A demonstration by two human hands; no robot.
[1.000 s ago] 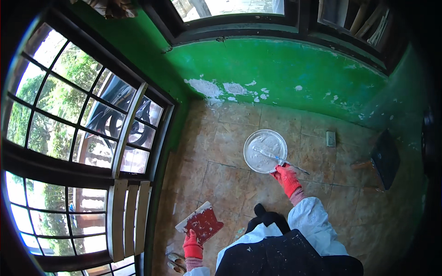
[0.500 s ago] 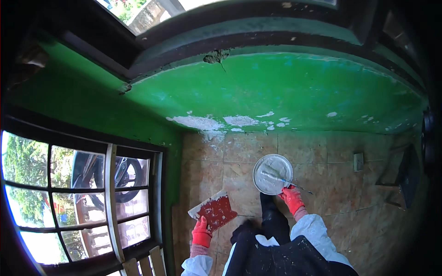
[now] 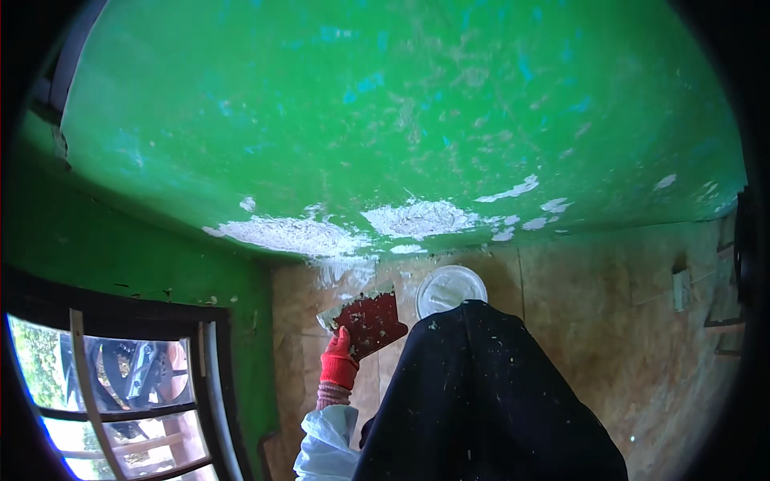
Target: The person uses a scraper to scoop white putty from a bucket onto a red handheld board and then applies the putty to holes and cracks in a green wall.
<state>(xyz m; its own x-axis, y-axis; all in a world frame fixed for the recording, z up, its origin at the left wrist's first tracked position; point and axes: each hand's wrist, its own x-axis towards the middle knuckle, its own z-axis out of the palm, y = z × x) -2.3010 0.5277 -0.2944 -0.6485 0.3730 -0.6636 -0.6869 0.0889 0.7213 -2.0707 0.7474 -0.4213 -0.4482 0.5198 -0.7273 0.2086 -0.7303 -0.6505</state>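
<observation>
My left hand [image 3: 340, 362], in a red glove, is closed on one end of a flat red plastering spreader [image 3: 375, 322]. Whitish filler is smeared along the spreader's pale upper edge and spotted over its face. My right hand does not show; dark cloth over my bent legs [image 3: 473, 385] covers that side. Just beyond the cloth stands a round, pale bucket [image 3: 429, 293] with a whitish inside, its near part hidden. Low on the green wall [image 3: 385, 136] ahead are rough white patches [image 3: 417, 218], close past the spreader and bucket.
A barred window [image 3: 152, 377] is set in the green wall on my left. Tan floor tiles [image 3: 593, 297] run along the wall's foot, with white smears near the patches. A small pale block [image 3: 681, 290] lies at the right, with dark frame-like objects near the right rim.
My view has come lower and closer to the wall. My right hand, which was at the bucket with a long-handled tool, has gone from sight behind dark cloth. The spreader stays in my left hand.
</observation>
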